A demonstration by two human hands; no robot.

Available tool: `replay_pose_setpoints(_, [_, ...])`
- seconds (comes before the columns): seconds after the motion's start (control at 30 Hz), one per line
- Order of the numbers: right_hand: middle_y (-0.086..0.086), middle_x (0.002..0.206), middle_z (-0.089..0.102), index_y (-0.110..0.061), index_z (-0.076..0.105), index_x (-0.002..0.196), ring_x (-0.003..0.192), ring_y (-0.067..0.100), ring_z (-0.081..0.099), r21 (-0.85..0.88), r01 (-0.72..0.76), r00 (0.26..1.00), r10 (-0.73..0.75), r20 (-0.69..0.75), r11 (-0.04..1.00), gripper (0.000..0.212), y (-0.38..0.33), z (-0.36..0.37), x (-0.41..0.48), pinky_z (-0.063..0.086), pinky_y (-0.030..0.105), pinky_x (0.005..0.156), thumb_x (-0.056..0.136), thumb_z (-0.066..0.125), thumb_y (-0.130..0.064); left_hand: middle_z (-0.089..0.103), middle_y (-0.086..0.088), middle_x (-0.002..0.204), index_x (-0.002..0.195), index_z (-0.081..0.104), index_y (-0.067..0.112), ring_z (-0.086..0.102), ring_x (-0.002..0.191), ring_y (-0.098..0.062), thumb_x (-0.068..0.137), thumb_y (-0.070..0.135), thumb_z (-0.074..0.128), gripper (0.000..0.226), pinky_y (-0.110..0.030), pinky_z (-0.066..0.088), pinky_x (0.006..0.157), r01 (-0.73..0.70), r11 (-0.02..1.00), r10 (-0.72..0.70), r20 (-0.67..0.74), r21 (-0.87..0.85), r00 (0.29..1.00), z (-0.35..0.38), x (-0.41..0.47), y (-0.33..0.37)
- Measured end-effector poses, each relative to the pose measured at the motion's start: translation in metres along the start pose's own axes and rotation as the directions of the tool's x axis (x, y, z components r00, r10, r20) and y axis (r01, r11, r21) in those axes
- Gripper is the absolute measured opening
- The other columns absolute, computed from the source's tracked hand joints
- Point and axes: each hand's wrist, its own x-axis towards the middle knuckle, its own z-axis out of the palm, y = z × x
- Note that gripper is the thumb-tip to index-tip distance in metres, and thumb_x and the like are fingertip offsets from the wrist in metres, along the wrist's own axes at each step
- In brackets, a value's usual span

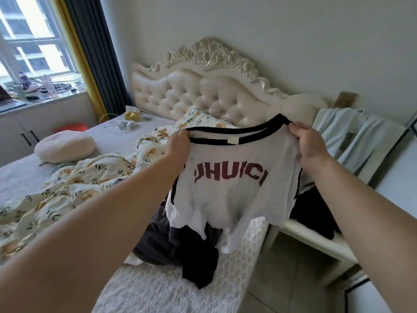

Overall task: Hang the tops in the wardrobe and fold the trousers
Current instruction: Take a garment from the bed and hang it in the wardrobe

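Note:
A white T-shirt [232,195] with a black collar and dark red letters hangs in the air above the bed's near right corner. My left hand [178,146] grips its left shoulder beside the collar. My right hand [309,143] pinches the right end of the collar. Under the shirt, a heap of dark clothes [180,249] lies on the bed, with one black piece drooping toward the bed's edge. More dark clothing [316,206] sits on the white bench to the right.
The bed [158,288] carries a crumpled floral duvet [74,184], a round cream cushion [65,146] and small items near the tufted headboard [203,96]. Light blue garments [352,136] drape over a white chair at right. Tiled floor [291,281] lies between bed and bench.

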Motion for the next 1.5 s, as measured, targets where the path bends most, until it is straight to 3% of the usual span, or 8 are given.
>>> replay_pose_setpoints(0.2, [0.007, 0.075, 0.052, -0.001, 0.061, 0.083, 0.074, 0.019, 0.045, -0.638, 0.153, 0.981, -0.196, 0.003, 0.755, 0.024, 0.004, -0.020, -0.030, 0.030, 0.016, 0.049, 0.095, 0.050, -0.018, 0.060, -0.010, 0.103, 0.116, 0.057, 0.009, 0.055, 0.086, -0.020, 0.103, 0.033, 0.033, 0.036, -0.031, 0.042, 0.069, -0.188, 0.950, 0.130, 0.232, 0.249, 0.964, 0.011, -0.020, 0.001])
replay_pose_setpoints(0.43, [0.010, 0.096, 0.059, -0.002, 0.064, 0.098, 0.089, 0.019, 0.050, -0.669, 0.221, 0.960, -0.281, 0.018, 0.710, 0.023, -0.003, -0.049, -0.070, 0.027, 0.023, 0.064, 0.096, 0.049, -0.018, 0.062, 0.001, 0.085, 0.116, 0.062, 0.020, 0.056, 0.073, -0.016, 0.101, 0.039, 0.035, 0.036, -0.030, 0.045, 0.069, -0.334, 0.896, 0.278, 0.215, 0.293, 0.936, 0.028, -0.062, 0.007])
replay_pose_setpoints(0.63, [0.013, 0.101, 0.066, -0.004, 0.067, 0.099, 0.096, 0.022, 0.059, -0.610, 0.275, 0.954, -0.288, 0.079, 0.743, 0.020, -0.023, -0.080, -0.105, 0.040, 0.025, 0.078, 0.094, 0.054, -0.018, 0.056, -0.005, 0.075, 0.075, 0.048, 0.018, 0.055, 0.076, -0.029, 0.102, 0.038, 0.031, 0.038, -0.032, 0.036, 0.056, -0.530, 0.682, 0.497, 0.213, 0.504, 0.842, 0.050, -0.103, 0.026])
replay_pose_setpoints(0.77, [-0.004, 0.107, 0.064, -0.018, 0.067, 0.107, 0.087, -0.015, 0.055, -0.405, 0.315, 0.949, -0.281, 0.142, 0.858, 0.019, -0.046, -0.083, -0.138, 0.037, -0.002, 0.079, 0.091, 0.058, -0.011, 0.051, -0.001, 0.068, 0.074, 0.047, 0.020, 0.050, 0.070, -0.027, 0.101, 0.033, 0.036, 0.033, -0.035, 0.035, 0.058, -0.684, 0.606, 0.572, 0.375, 0.405, 0.729, 0.074, -0.152, 0.040])
replay_pose_setpoints(0.9, [-0.003, 0.110, 0.067, -0.025, 0.069, 0.101, 0.105, 0.006, 0.059, -0.158, 0.223, 0.968, -0.199, 0.153, 0.962, 0.017, -0.052, -0.093, -0.163, 0.043, 0.017, 0.096, 0.093, 0.056, -0.018, 0.062, -0.009, 0.078, 0.083, 0.057, 0.012, 0.055, 0.076, -0.026, 0.101, 0.029, 0.038, 0.032, -0.034, 0.039, 0.064, -0.734, 0.652, 0.633, 0.394, 0.192, 0.666, 0.097, -0.204, 0.057])
replay_pose_setpoints(1.0, [0.001, 0.096, 0.064, -0.030, 0.064, 0.085, 0.096, 0.017, 0.059, -0.112, 0.176, 0.979, -0.162, 0.125, 0.978, 0.017, -0.049, -0.100, -0.177, 0.045, 0.033, 0.090, 0.094, 0.049, -0.028, 0.061, -0.011, 0.077, 0.086, 0.056, 0.003, 0.053, 0.073, -0.025, 0.102, 0.031, 0.035, 0.039, -0.037, 0.039, 0.064, -0.737, 0.665, 0.668, 0.347, 0.121, 0.659, 0.107, -0.233, 0.061])
replay_pose_setpoints(1.27, [-0.005, 0.081, 0.046, -0.011, 0.046, 0.091, 0.074, 0.005, 0.046, -0.376, 0.202, 0.974, -0.227, -0.025, 0.905, 0.017, -0.045, -0.108, -0.226, 0.039, 0.015, 0.068, 0.101, 0.034, -0.019, 0.053, -0.003, 0.073, 0.080, 0.050, 0.012, 0.050, 0.071, -0.026, 0.100, 0.047, 0.026, 0.047, -0.033, 0.029, 0.060, -0.801, 0.503, 0.691, 0.405, 0.324, 0.598, 0.118, -0.269, 0.060])
replay_pose_setpoints(1.5, [0.012, 0.091, 0.054, -0.005, 0.048, 0.102, 0.084, 0.014, 0.052, -0.332, 0.119, 0.974, -0.175, -0.146, 0.936, 0.026, -0.057, -0.107, -0.278, 0.042, 0.012, 0.072, 0.102, 0.035, -0.026, 0.049, -0.003, 0.071, 0.080, 0.044, 0.014, 0.046, 0.066, -0.022, 0.100, 0.043, 0.031, 0.037, -0.032, 0.026, 0.058, -0.921, 0.356, 0.771, 0.508, 0.156, 0.384, 0.110, -0.295, 0.062])
